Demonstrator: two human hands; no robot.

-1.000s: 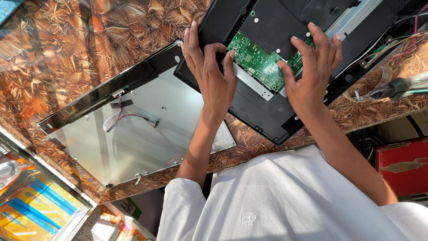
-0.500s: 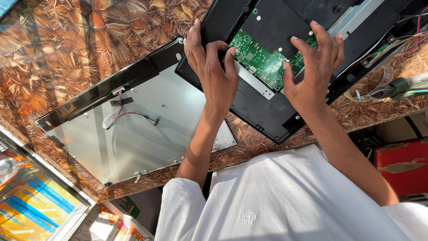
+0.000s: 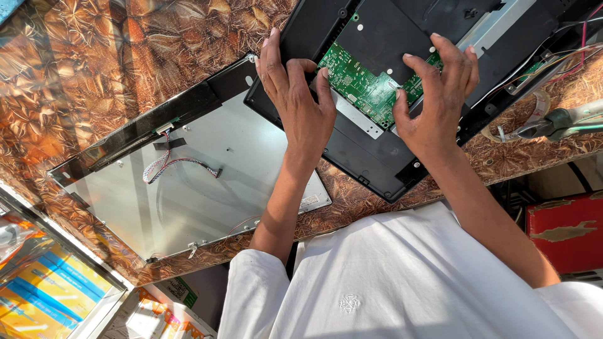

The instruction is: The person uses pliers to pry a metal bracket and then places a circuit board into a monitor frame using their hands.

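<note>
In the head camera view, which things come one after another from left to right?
Yellow and blue packages → metal panel → left hand → green circuit board → right hand → green-handled tool.

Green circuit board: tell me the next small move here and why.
Probably lift the green circuit board free of the black back cover: the left hand and the right hand both have fingertips at its edges, and it lies exposed in the cover.

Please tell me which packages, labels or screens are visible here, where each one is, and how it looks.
Screen panel: lies back-up on the patterned counter, beside the left hand; grey metal rectangle, dark edge.
White label: small strip at the panel's near corner.
Yellow-and-blue packages: behind glass, below the counter.
Green-and-white box: under the counter edge.
</note>
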